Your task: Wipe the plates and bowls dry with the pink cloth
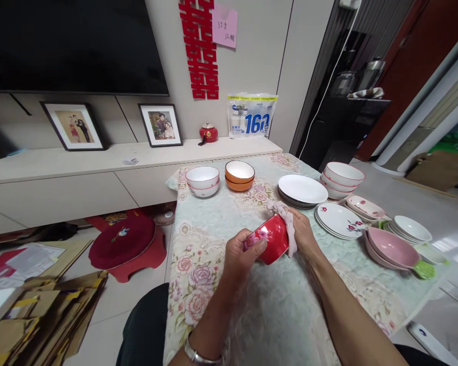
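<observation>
A shiny red bowl (274,245) with a pink flower pattern is tilted on its side above the middle of the table. My left hand (241,254) grips its left end, thumb on the outer wall. On the bowl's right side, my right hand (299,226) holds a pale pink cloth (290,235) against the rim; some of its fingers are hidden behind the cloth. Beyond the hands stand stacked orange bowls (239,178) and stacked white bowls (203,181). A stack of white plates (303,190) lies just behind my right hand.
Flowered plates (339,220), pink leaf-handled bowls (393,247), small white bowls (411,228) and tall stacked bowls (342,178) fill the right side of the flowered tablecloth (198,254). A red stool (127,241) stands left of the table, near folded cardboard (53,310).
</observation>
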Demonstrator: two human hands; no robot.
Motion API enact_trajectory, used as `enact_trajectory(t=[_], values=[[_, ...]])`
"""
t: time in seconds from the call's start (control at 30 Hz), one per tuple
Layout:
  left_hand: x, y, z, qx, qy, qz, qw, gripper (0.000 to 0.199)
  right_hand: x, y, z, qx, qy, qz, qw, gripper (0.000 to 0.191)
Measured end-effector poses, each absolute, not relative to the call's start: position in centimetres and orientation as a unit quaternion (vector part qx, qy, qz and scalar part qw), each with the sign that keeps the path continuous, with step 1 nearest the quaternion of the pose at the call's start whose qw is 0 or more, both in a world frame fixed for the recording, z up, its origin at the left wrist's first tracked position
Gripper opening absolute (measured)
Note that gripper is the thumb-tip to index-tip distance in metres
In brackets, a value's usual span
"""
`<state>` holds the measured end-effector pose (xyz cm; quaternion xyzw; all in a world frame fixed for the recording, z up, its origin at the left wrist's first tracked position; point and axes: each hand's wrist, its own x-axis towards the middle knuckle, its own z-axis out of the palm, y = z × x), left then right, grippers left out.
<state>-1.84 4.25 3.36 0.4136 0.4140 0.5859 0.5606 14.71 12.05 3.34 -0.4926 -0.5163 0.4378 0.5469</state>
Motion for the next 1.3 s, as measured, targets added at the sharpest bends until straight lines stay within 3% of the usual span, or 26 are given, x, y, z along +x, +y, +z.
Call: enact_trajectory(t=[0.07, 0.2, 0.3, 0.4, 0.5, 0.6, 0.77, 0.97, 1.3], values=[[-1.7, 4.3, 3.2, 0.4, 0.422, 0.591, 0.559, 0.035, 14.5, 11.8, 3.4, -0.494, -0.545, 0.395, 0.55, 0.036], [-1.9, 4.4, 3.5, 0.438, 0.453, 0.575, 0.522, 0.033, 13.1, 9.9, 4.4, -0.436, -0.685, 0.179, 0.555, 0.028], [-2.1, 4.5, 3.7, 0.456, 0.458, 0.573, 0.503, 0.033, 12.5, 9.1, 4.8, -0.388, -0.734, 0.125, 0.544, 0.033], [-2.1, 4.4, 3.5, 0.44, 0.451, 0.573, 0.523, 0.034, 12.8, 9.8, 4.4, -0.418, -0.69, 0.185, 0.562, 0.026], [-2.0, 4.3, 3.4, 0.388, 0.413, 0.591, 0.574, 0.035, 13.5, 11.1, 3.8, -0.459, -0.573, 0.351, 0.582, 0.029], [-1.7, 4.3, 3.5, 0.329, 0.345, 0.618, 0.625, 0.034, 13.7, 11.5, 3.8, -0.43, -0.457, 0.506, 0.591, 0.033], [-1.7, 4.6, 3.9, 0.245, 0.287, 0.649, 0.661, 0.033, 13.0, 11.1, 4.3, -0.365, -0.35, 0.658, 0.557, 0.027], [-2.0, 4.9, 3.8, 0.268, 0.275, 0.623, 0.681, 0.027, 13.3, 10.8, 4.8, -0.362, -0.359, 0.616, 0.601, 0.021], [-2.6, 4.7, 3.3, 0.387, 0.351, 0.538, 0.662, 0.033, 14.5, 10.9, 4.4, -0.403, -0.457, 0.54, 0.58, 0.025]])
